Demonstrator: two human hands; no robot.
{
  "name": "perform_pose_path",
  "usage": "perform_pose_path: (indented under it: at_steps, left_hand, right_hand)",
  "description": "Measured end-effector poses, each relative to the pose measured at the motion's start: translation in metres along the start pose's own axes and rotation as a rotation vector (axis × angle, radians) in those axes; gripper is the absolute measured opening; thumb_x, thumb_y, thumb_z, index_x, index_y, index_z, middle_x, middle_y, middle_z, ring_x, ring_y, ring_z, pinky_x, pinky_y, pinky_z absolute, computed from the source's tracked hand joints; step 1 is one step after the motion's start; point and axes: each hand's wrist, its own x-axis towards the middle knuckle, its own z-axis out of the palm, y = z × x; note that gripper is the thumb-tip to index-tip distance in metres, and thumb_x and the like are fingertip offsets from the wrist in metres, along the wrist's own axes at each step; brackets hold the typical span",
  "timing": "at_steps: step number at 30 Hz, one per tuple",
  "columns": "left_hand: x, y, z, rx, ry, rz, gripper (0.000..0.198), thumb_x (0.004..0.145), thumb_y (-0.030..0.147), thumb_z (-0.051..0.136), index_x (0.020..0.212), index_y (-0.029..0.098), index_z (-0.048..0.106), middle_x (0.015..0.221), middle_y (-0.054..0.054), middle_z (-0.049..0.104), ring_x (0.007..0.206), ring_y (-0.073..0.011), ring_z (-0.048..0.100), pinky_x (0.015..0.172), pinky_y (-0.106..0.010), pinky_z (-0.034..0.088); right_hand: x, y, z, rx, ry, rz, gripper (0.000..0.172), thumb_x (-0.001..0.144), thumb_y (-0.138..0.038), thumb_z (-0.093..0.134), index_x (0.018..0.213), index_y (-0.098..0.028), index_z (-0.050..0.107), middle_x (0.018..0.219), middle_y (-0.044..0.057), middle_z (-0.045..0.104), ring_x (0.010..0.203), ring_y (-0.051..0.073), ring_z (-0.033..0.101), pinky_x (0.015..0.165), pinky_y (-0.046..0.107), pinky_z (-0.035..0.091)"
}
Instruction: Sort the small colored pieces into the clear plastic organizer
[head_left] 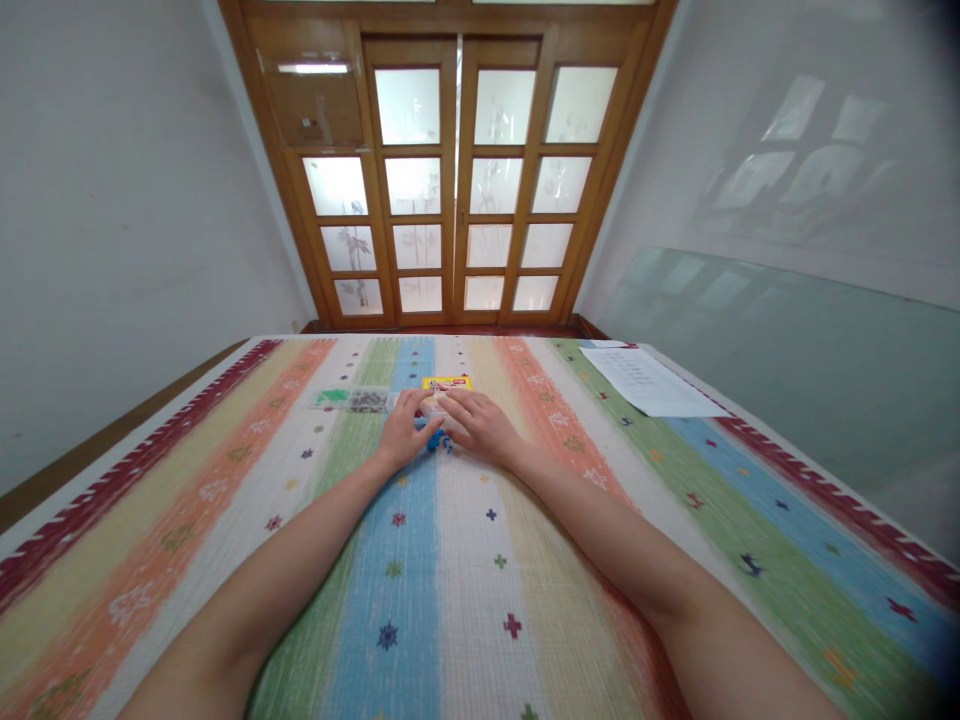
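Note:
Both my arms reach forward over a table covered with a striped, many-coloured cloth. My left hand and my right hand meet at the middle, fingers curled together around a small pale object with small blue pieces beneath them. What exactly the fingers grip is too small to make out. A yellow card or packet lies just beyond the hands. A clear narrow packet with green and dark contents lies left of my left hand.
A white printed sheet lies at the far right of the table. Wooden double doors with frosted panes stand behind the table. White walls close in on both sides, and a glass pane leans on the right.

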Motion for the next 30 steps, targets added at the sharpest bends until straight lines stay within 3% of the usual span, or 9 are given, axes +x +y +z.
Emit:
perform_pose_path:
  at_steps: [5, 10, 13, 16, 20, 24, 30]
  left_hand:
    - [0.0, -0.002, 0.007, -0.057, -0.065, -0.082, 0.04, 0.094, 0.045, 0.062, 0.126, 0.021, 0.061, 0.117, -0.007, 0.065, 0.081, -0.0151, 0.063, 0.085, -0.034, 0.056]
    - [-0.002, -0.005, 0.008, -0.061, -0.119, -0.091, 0.05, 0.096, 0.042, 0.059, 0.141, 0.023, 0.052, 0.133, -0.009, 0.061, 0.079, -0.0137, 0.065, 0.088, -0.035, 0.055]
    - [-0.004, -0.01, 0.007, 0.049, -0.126, -0.094, 0.047, 0.096, 0.036, 0.058, 0.141, 0.025, 0.052, 0.139, -0.009, 0.057, 0.088, -0.0164, 0.066, 0.095, -0.038, 0.053]
    - [-0.005, -0.017, 0.007, 0.174, -0.134, -0.094, 0.04, 0.095, 0.033, 0.059, 0.133, 0.024, 0.059, 0.14, -0.01, 0.056, 0.11, -0.023, 0.064, 0.103, -0.04, 0.05]
    - [-0.005, -0.026, 0.01, 0.271, -0.144, -0.08, 0.034, 0.093, 0.032, 0.06, 0.126, 0.022, 0.064, 0.135, -0.011, 0.059, 0.127, -0.0284, 0.055, 0.112, -0.045, 0.043]
    - [-0.005, -0.031, 0.012, 0.314, -0.141, -0.083, 0.037, 0.093, 0.031, 0.059, 0.129, 0.022, 0.062, 0.135, -0.012, 0.06, 0.127, -0.0291, 0.055, 0.113, -0.046, 0.041]
    - [-0.005, -0.03, 0.013, 0.305, -0.13, -0.083, 0.041, 0.093, 0.031, 0.058, 0.133, 0.02, 0.06, 0.136, -0.014, 0.061, 0.128, -0.0301, 0.055, 0.114, -0.046, 0.04]
  right_hand:
    - [0.0, -0.001, 0.006, -0.066, -0.018, 0.006, 0.047, 0.101, -0.028, 0.058, 0.148, -0.022, 0.052, 0.14, 0.015, 0.063, 0.13, 0.029, 0.058, 0.108, 0.048, 0.048]
    - [-0.002, 0.01, 0.006, -0.118, 0.005, 0.124, 0.041, 0.101, -0.024, 0.058, 0.142, -0.019, 0.055, 0.132, 0.015, 0.068, 0.118, 0.026, 0.066, 0.099, 0.041, 0.053]
    - [-0.007, 0.024, -0.001, -0.164, 0.032, 0.296, 0.041, 0.102, -0.023, 0.055, 0.142, -0.019, 0.055, 0.132, 0.015, 0.068, 0.118, 0.027, 0.064, 0.102, 0.042, 0.049]
    - [-0.017, 0.042, -0.006, -0.258, 0.042, 0.481, 0.04, 0.099, -0.019, 0.054, 0.139, -0.019, 0.059, 0.137, 0.015, 0.064, 0.128, 0.029, 0.056, 0.109, 0.045, 0.043]
    - [-0.028, 0.06, -0.004, -0.318, -0.085, 0.635, 0.043, 0.097, -0.024, 0.056, 0.139, -0.019, 0.06, 0.141, 0.017, 0.059, 0.133, 0.032, 0.05, 0.114, 0.05, 0.034]
    - [-0.025, 0.058, 0.005, -0.318, -0.132, 0.601, 0.047, 0.1, -0.04, 0.054, 0.143, -0.02, 0.056, 0.151, 0.016, 0.052, 0.142, 0.033, 0.041, 0.12, 0.054, 0.022]
    - [-0.016, 0.039, 0.013, -0.313, -0.169, 0.448, 0.048, 0.1, -0.04, 0.055, 0.143, -0.019, 0.055, 0.155, 0.016, 0.048, 0.151, 0.032, 0.031, 0.125, 0.056, 0.012]
